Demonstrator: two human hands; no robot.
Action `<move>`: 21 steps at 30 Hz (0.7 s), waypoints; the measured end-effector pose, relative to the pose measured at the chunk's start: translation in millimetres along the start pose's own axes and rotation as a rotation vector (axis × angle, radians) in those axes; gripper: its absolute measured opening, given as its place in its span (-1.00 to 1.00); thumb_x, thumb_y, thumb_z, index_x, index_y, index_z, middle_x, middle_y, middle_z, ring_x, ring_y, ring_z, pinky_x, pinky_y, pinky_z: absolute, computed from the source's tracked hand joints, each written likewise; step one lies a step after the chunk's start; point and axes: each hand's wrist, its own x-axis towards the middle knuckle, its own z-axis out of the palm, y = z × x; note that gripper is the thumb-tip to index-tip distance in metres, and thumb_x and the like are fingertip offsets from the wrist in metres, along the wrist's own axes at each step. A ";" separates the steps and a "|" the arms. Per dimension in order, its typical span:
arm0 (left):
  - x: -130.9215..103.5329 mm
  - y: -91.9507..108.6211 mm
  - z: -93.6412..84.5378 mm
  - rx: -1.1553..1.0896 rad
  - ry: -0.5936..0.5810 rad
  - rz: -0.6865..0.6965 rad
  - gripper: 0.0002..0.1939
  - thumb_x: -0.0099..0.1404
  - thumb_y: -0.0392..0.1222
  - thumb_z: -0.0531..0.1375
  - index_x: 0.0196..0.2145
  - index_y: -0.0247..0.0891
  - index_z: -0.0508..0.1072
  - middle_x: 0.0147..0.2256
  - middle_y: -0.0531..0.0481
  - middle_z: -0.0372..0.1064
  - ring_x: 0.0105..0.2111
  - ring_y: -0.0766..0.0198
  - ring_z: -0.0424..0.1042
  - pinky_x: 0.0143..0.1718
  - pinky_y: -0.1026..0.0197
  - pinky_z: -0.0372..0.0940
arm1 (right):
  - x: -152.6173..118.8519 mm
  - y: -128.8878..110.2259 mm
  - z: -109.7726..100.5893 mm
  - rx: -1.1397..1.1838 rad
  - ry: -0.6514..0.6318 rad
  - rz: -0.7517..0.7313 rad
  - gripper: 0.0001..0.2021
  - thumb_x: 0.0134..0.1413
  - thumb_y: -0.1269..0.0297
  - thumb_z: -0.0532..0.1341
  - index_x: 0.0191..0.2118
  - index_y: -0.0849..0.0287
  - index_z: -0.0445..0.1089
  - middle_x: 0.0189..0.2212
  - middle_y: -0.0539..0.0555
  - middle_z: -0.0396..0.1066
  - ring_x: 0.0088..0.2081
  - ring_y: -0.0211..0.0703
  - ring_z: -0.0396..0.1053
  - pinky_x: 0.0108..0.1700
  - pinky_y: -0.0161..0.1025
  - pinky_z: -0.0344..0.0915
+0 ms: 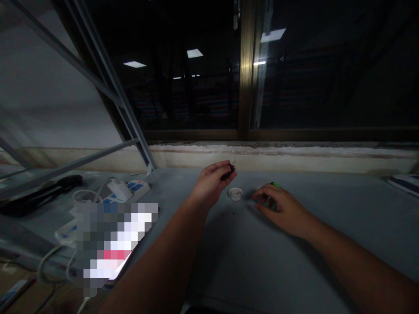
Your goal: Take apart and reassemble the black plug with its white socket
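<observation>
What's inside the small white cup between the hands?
The white cup shows only its pale inner wall; its near side covers the bottom, so I can't tell what's there.

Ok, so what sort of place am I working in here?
Probably a plain indoor workspace, perhaps at night; I can't tell whether it's a workshop or a dorm. There's a gray tabletop below a dark window showing bright light panels, and a power strip.

The cup point(235, 194) is set on the table point(248, 270). It is flanked by the left hand point(212, 181), in which an object point(225, 174) is held, and the right hand point(279, 207). A power strip point(141, 188) is placed well left of it, the window point(310, 87) behind.
</observation>
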 end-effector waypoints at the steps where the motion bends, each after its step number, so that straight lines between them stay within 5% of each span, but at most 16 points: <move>1: 0.9 0.4 -0.2 0.000 0.011 0.004 -0.92 0.33 -0.43 0.28 -0.20 -0.41 0.53 -0.29 -0.06 0.53 -0.31 0.30 0.53 -0.25 0.23 0.48 | -0.2 -1.6 1.8 -0.017 -0.022 -0.015 -0.80 0.22 0.34 0.25 -0.05 0.16 0.49 -0.14 0.13 0.44 -0.16 -0.08 0.39 -0.08 -0.10 0.33; 5: 6.3 2.3 -2.1 -0.006 0.036 -0.008 -0.87 0.45 -0.22 0.24 -0.19 -0.36 0.49 -0.29 0.00 0.47 -0.41 0.36 0.45 -0.43 0.30 0.41 | -0.9 -9.8 11.3 -0.057 -0.151 -0.080 -0.67 0.26 0.39 0.23 0.11 0.12 0.45 -0.05 0.13 0.45 -0.10 -0.11 0.42 -0.03 -0.15 0.37; 11: 11.4 -0.5 -4.6 -0.006 0.060 -0.026 -0.82 0.45 -0.15 0.23 -0.16 -0.35 0.47 -0.28 0.01 0.44 -0.41 0.35 0.43 -0.42 0.28 0.40 | 3.0 -18.2 32.8 -0.144 -0.253 -0.154 -0.63 0.33 0.42 0.17 0.20 0.10 0.44 0.06 0.13 0.45 0.13 -0.05 0.36 0.23 -0.08 0.27; 21: 7.0 -11.0 -0.3 0.013 0.039 -0.058 -0.87 0.42 -0.21 0.26 -0.15 -0.34 0.48 -0.22 -0.01 0.46 -0.33 0.31 0.47 -0.32 0.22 0.45 | 10.7 -21.9 40.0 -0.263 -0.285 -0.161 -0.73 0.33 0.52 0.14 -0.11 0.16 0.60 -0.19 0.13 0.50 -0.10 -0.07 0.46 0.00 -0.16 0.37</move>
